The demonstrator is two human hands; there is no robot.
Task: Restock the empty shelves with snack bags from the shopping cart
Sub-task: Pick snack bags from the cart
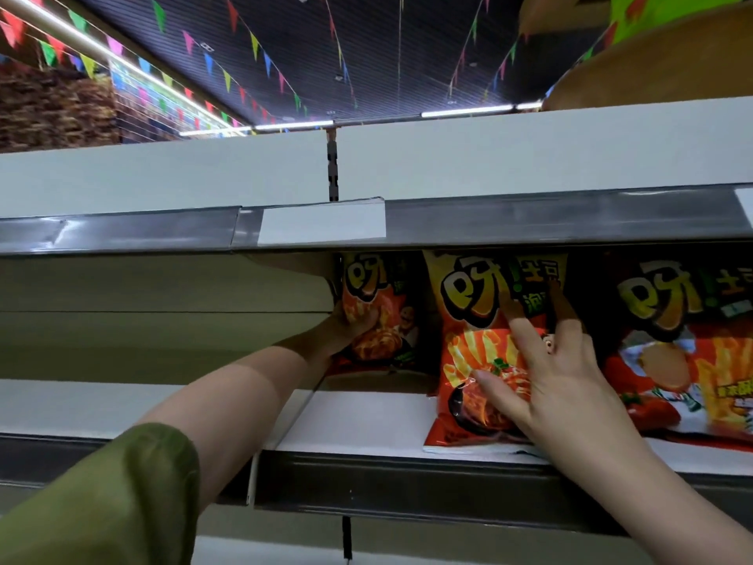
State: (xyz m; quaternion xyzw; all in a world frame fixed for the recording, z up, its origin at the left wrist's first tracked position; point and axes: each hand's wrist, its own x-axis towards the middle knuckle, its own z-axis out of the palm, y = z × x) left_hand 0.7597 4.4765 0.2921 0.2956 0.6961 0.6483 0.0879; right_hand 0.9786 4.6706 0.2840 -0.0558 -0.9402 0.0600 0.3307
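while my left hand [348,325] grips the rear bag [381,307] by its edge, my right hand [566,379] lies fingers-spread on the front bag [468,360] (at the shelf lip [366,462]).

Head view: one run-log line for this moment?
step: shelving | left hand: at left edge of rear snack bag, grip unclear | right hand: fingers spread on front snack bag | shelf: holds three bags
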